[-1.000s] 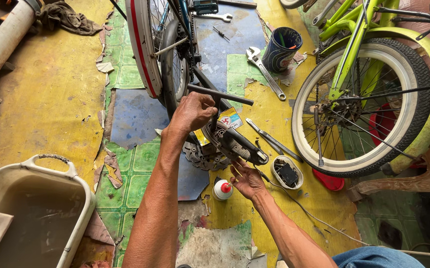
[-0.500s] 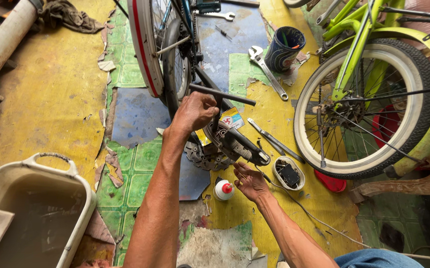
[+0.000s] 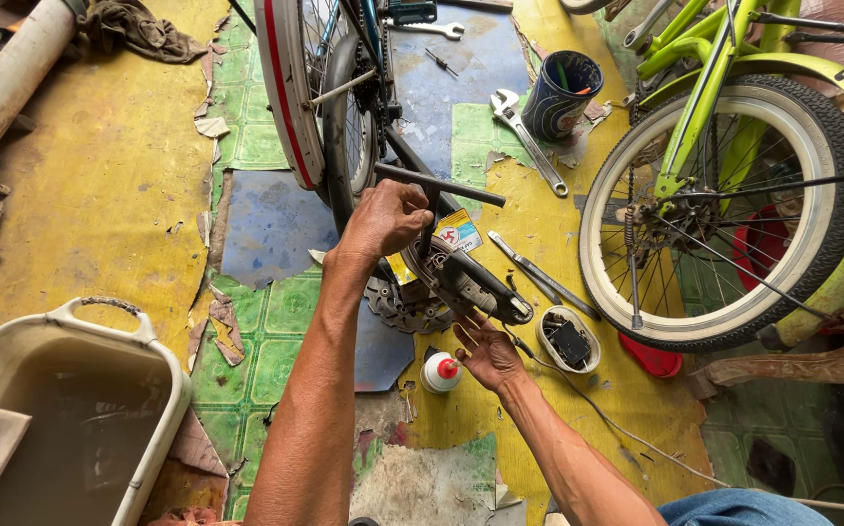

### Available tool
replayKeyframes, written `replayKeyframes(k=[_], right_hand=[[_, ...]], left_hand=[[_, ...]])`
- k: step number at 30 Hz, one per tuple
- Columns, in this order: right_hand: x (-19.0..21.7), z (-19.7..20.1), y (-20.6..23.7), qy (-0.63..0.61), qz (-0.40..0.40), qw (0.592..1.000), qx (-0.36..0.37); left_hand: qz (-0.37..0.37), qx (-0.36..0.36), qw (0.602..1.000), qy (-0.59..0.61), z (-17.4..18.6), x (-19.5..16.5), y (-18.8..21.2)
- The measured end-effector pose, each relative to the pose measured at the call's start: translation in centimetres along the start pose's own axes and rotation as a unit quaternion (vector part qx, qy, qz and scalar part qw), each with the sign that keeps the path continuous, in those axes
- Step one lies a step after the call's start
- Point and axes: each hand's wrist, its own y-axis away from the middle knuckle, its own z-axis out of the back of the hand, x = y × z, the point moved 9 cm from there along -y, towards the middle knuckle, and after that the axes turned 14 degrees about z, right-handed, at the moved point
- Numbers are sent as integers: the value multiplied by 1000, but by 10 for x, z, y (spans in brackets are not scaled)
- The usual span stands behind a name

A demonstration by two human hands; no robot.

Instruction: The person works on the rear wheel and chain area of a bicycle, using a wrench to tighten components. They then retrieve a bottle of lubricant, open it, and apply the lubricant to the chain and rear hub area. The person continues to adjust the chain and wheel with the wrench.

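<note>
left hand [image 3: 383, 222] grips t-handle wrench [image 3: 438, 188]; crossbar lies left-right.

Head view, close, straight down.

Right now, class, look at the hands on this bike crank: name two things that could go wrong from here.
1. The left hand grips a T-wrench at the crank. If it slips, knuckles could hit the chainring teeth just below.
2. The right hand lies open under the crank arm, beside a small bottle and a tub of parts on the floor. A sudden jerk might pinch the fingers or knock those over.
</note>
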Motion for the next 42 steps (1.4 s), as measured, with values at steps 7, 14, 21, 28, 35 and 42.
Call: replayKeyframes(k=[7, 14, 21, 28, 35, 42], right_hand=[[0, -6, 3, 22, -8, 1000, -2], [4, 20, 5, 236, 21, 964, -120], [-2, 46, -8, 846, -139, 480, 186], [23, 56, 26, 817, -381, 311, 302], [150, -38, -22, 790, -219, 509, 263], [258, -33, -87, 691, 268, 668, 69]], left_hand=[[-1, -4, 1000, 2, -1, 6, -2], [16, -2, 1000, -3, 0, 8, -2], [1, -1, 1000, 0, 2, 2, -1], [1, -11, 1000, 11, 11, -9, 3], [-61, -80, 994, 53, 34, -26, 13], [-60, -210, 976, 4, 51, -42, 34]])
